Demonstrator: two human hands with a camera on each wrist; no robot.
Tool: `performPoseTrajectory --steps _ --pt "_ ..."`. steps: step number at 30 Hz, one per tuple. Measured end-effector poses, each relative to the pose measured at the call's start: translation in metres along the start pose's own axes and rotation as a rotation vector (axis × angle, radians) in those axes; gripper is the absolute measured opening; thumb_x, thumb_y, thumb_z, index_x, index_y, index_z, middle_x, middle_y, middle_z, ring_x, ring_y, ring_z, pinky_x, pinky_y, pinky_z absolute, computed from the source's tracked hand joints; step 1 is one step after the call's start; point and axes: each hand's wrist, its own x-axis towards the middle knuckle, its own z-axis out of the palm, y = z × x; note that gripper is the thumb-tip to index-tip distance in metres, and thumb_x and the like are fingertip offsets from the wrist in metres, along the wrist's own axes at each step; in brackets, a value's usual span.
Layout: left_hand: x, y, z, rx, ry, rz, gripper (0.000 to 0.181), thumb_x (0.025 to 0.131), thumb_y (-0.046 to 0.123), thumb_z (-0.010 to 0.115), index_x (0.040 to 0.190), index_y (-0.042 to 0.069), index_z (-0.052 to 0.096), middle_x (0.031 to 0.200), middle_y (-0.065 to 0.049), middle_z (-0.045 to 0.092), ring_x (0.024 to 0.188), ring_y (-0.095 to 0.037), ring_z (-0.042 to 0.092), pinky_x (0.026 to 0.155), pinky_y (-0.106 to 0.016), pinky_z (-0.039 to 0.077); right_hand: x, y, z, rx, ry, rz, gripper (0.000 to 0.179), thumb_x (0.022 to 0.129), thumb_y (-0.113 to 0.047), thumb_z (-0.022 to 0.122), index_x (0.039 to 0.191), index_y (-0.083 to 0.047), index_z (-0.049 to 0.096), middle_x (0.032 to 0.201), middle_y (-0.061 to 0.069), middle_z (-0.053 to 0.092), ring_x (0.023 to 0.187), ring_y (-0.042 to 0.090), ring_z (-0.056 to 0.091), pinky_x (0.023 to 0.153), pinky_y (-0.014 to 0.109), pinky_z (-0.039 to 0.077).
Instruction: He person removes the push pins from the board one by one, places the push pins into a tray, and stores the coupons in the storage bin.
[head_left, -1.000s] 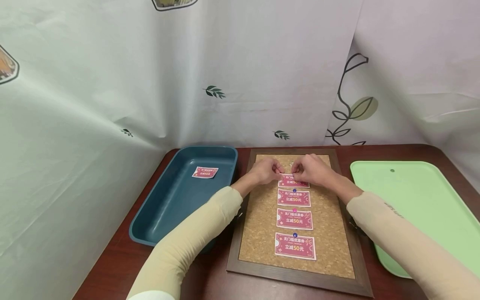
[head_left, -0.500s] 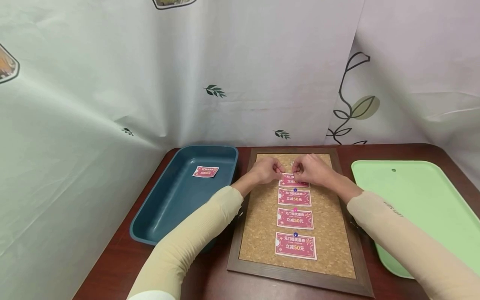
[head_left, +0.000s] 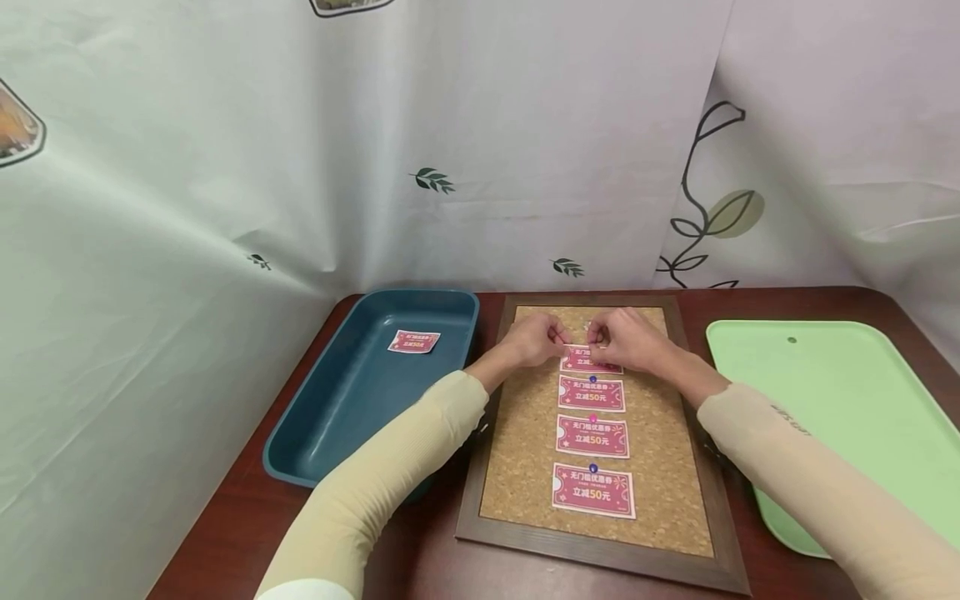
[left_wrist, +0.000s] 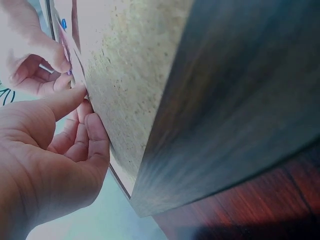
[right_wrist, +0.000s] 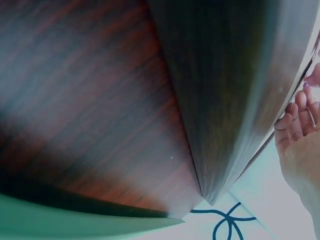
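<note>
While the farthest coupon [head_left: 576, 361] lies on the corkboard [head_left: 521, 454], your left hand [head_left: 531, 340] still pinches its edge and your right hand [head_left: 628, 340] grips what looks like a purple pin [left_wrist: 69, 73]. Little has shifted; fixing seems unfinished.

Rough cork board [head_left: 521, 467]; paper coupons [head_left: 592, 440]

What the grip and the edges hid
At the grip, the right hand [head_left: 628, 337] covered part of the top coupon's [head_left: 576, 360] print, and the purple speck [left_wrist: 69, 73] in its pinch was too small to make out. Left of the grip, the left sleeve [head_left: 397, 458] hid a near stretch of the blue tray [head_left: 352, 400]; right of it, the green tray [head_left: 847, 400] ran off the head view's edge, its near side partly behind the right sleeve [head_left: 810, 458].
</note>
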Motion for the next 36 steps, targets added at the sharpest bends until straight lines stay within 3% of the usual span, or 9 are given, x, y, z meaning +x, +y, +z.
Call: performPoseTrajectory --steps 7,16,22,28,36 --pt "-0.002 0.001 0.000 -0.014 0.014 -0.008 0.005 0.099 0.015 0.078 0.102 0.012 0.075 0.091 0.000 0.067 0.081 -0.014 0.057 0.067 -0.023 0.045 -0.004 -0.002 -0.003 0.014 0.029 0.005 0.013 0.083 -0.004 0.081 0.091 -0.003 0.071 0.083 0.005 0.066 0.076 0.019 0.057 0.069 0.035 0.047" --pt "-0.001 0.002 -0.002 0.043 0.045 -0.002 0.008 0.101 0.021 0.076 0.104 0.013 0.077 0.092 0.003 0.069 0.085 -0.013 0.060 0.070 -0.023 0.046 -0.006 -0.005 -0.008 0.025 0.040 0.007 0.010 0.085 -0.006 0.079 0.092 -0.004 0.072 0.082 0.004 0.066 0.077 0.020 0.058 0.069 0.035 0.047" --pt "-0.004 0.006 -0.009 0.037 0.078 0.027 0.009 0.100 0.023 0.077 0.099 0.014 0.079 0.087 0.004 0.070 0.081 -0.012 0.060 0.068 -0.024 0.046 -0.008 -0.007 -0.014 0.051 0.050 0.024 0.012 0.087 -0.006 0.079 0.098 -0.003 0.073 0.082 0.003 0.068 0.076 0.020 0.058 0.068 0.035 0.047" --pt "-0.009 0.010 -0.017 0.026 0.094 0.013 0.009 0.101 0.023 0.075 0.097 0.016 0.078 0.088 0.003 0.069 0.082 -0.014 0.059 0.070 -0.027 0.046 -0.011 -0.010 -0.020 0.033 0.061 0.034 0.012 0.088 -0.007 0.081 0.098 -0.005 0.073 0.082 0.003 0.066 0.076 0.020 0.057 0.067 0.035 0.044" --pt "-0.014 0.011 -0.033 0.096 0.094 0.042 0.012 0.101 0.029 0.074 0.099 0.018 0.080 0.091 0.005 0.072 0.085 -0.015 0.060 0.073 -0.029 0.045 -0.017 -0.012 -0.026 0.021 0.070 0.026 0.012 0.089 -0.003 0.080 0.097 -0.005 0.071 0.081 0.003 0.064 0.075 0.021 0.055 0.067 0.036 0.043"
